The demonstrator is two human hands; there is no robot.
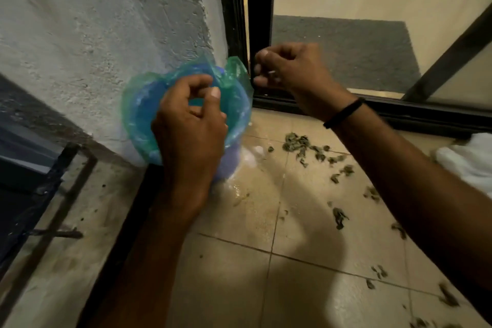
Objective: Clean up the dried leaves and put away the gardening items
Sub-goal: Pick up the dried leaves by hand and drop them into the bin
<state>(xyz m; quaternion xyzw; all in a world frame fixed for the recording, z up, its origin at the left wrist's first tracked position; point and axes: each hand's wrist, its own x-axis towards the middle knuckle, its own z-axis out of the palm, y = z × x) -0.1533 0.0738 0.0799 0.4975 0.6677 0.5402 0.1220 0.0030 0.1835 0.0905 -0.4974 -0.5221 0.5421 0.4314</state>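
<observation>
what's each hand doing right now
Left hand: curled, gripping the green bag.
Right hand: curled beside the bag's edge; whether it holds it cannot be told.

You're on a home balcony, at its doorway. Rough plastered wall at 11 o'clock. Black-framed sliding glass door at 1 o'clock, grey mat behind it. Beige floor tiles underfoot, dried leaves strewn at 3 o'clock. Metal railing at 9 o'clock.
</observation>
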